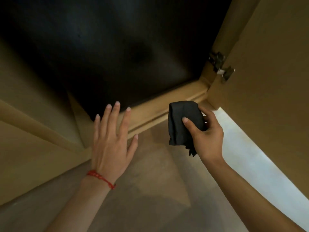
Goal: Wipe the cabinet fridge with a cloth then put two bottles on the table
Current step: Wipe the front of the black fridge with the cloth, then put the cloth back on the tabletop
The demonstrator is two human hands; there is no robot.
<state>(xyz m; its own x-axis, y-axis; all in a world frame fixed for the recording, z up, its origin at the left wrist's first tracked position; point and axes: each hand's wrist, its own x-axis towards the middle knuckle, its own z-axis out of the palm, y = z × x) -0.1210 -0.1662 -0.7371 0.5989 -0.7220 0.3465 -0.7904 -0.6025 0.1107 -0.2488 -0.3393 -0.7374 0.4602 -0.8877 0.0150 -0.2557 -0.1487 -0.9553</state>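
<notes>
A black fridge front point(117, 56) fills the upper part of the head view, set inside a wooden cabinet. My right hand point(207, 136) grips a bunched dark cloth point(182, 121) just below the fridge's lower right corner, in front of the wooden base rail point(167, 104). My left hand point(110, 141) is held flat with fingers spread, its fingertips at the fridge's bottom edge; a red string bracelet circles the wrist. No bottles are in sight.
The cabinet door point(267, 81) stands swung out on the right, hung on a metal hinge point(220, 66). A wooden cabinet panel point(33, 123) lies at the left. Brown floor point(150, 190) runs below, with a bright strip point(250, 156) under the door.
</notes>
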